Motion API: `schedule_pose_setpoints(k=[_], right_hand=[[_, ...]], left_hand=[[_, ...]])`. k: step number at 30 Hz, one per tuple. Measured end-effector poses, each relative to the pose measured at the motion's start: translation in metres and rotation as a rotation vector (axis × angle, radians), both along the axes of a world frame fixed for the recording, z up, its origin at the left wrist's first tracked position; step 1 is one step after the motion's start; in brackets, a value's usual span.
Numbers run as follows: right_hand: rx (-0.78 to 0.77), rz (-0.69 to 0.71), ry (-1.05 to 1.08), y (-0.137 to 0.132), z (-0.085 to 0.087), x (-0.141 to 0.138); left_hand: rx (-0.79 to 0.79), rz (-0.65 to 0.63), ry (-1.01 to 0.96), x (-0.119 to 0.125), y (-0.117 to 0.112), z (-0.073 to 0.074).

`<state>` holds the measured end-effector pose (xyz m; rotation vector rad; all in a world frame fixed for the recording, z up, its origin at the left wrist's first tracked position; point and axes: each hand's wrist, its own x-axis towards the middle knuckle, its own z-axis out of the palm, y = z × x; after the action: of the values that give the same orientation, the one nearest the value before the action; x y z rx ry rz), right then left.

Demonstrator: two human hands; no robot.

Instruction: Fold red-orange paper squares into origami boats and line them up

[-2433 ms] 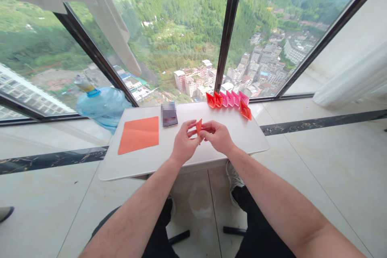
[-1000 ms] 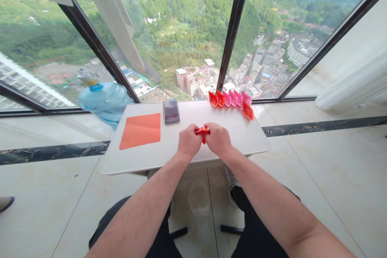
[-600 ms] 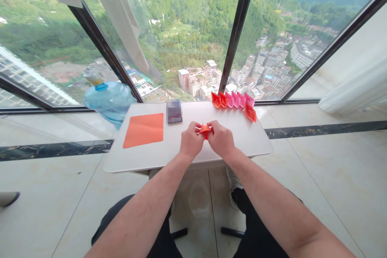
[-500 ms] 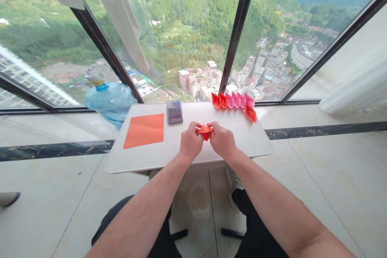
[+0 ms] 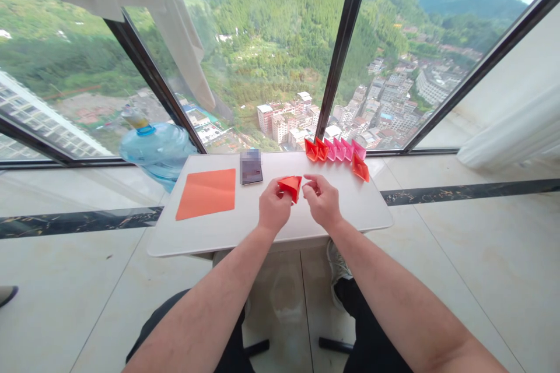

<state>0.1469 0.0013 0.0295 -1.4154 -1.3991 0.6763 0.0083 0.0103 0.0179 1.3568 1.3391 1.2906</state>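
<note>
A small orange-red paper boat [image 5: 290, 186] is held above the near middle of the white table [image 5: 254, 227]. My left hand [image 5: 275, 204] is closed on it, with the thumb and fingers at its left and lower side. My right hand [image 5: 321, 198] is just to the right, apart from the paper, its fingers curled with a gap between index finger and thumb. At the back right edge stands a row of pink paper boats [image 5: 340, 150] and red paper boats [image 5: 315, 150]. Another orange-red paper boat [image 5: 360, 169] sits in front of that row's right end.
An orange paper sheet [image 5: 206, 193] lies flat on the table's left side. A phone [image 5: 251, 168] rests beside it near the back edge. Behind the table's left corner stands a big blue water bottle [image 5: 160, 148], close to the window frame [image 5: 343, 46].
My right hand has let go of the folded paper and moved slightly right. The paper has turned in my left hand and now shows a wider folded side.
</note>
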Motion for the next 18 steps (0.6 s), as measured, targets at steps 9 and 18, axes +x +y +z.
schedule_pose_setpoints(k=[9,18], right_hand=[[-0.236,0.21,0.518,0.014,-0.001,0.013],[-0.342,0.367,0.67,0.012,0.0,0.015]], left_hand=[[-0.113,-0.106,-0.176,-0.003,0.003,0.011],[-0.236,-0.228,-0.324,0.0,-0.002,0.022]])
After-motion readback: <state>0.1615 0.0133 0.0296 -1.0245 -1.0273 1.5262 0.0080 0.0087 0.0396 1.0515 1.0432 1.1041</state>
